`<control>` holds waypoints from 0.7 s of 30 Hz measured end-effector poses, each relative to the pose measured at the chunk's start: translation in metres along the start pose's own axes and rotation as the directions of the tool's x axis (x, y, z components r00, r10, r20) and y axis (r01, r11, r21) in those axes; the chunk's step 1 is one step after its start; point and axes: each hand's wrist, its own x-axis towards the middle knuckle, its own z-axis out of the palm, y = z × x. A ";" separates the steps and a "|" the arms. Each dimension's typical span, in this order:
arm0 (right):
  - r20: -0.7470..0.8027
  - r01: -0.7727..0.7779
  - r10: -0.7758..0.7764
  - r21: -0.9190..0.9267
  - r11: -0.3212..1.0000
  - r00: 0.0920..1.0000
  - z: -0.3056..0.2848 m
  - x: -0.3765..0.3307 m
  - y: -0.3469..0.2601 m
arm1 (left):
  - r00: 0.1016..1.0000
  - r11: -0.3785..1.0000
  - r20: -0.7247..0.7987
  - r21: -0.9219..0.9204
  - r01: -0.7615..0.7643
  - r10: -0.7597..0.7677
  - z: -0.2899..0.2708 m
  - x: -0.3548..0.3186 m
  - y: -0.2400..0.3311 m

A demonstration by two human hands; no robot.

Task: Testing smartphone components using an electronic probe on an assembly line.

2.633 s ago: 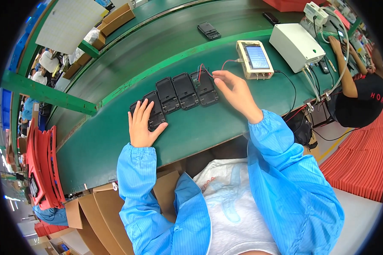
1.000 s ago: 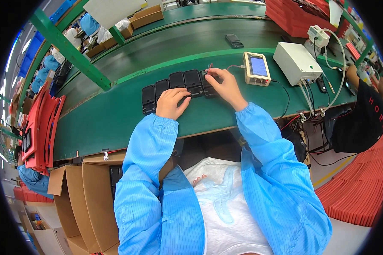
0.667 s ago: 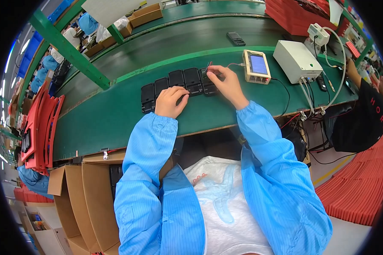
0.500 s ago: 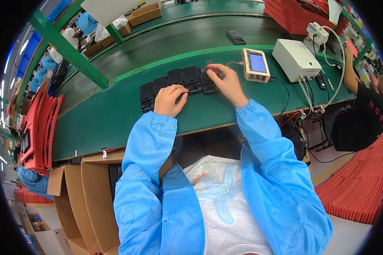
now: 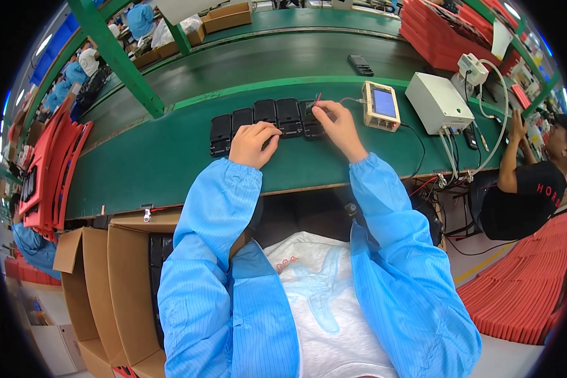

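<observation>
— Where are we in the work?

— From my seat, I read it as the testing step. The right hand (image 5: 337, 123) is pinched around a red-tipped probe (image 5: 317, 99) and holds it down on the rightmost black unit (image 5: 310, 121), which lies just left of the small tester with the blue screen (image 5: 381, 104). A thin lead (image 5: 351, 99) runs from the tester to that hand.

— And the other hand?

— The left hand (image 5: 252, 142) lies palm down further left of the tester, on the row of black units (image 5: 265, 113). Its fingers are loosely bent and grasp nothing; I'd say it only steadies the row.

— Is the probe tip actually making contact?

— I can't tell. The fingers cover the spot and the unit is small in this view, so touching is my best guess.

— What does a move along the row call for?

— In my judgement, the pinch must stay firm, the tip must lift clear before it travels left away from the tester, and the left hand must shift so it doesn't cover the neighbouring unit. The units sit edge to edge on the green bench (image 5: 170, 170), so a careless nudge could push the whole row. The white box (image 5: 439, 103), right of the tester, is out of the way.
</observation>
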 end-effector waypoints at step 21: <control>-0.074 0.182 -0.193 -0.130 0.975 0.978 0.006 0.003 -0.012 | 0.999 1.000 0.012 -0.003 0.031 -0.031 -0.001 0.001 0.002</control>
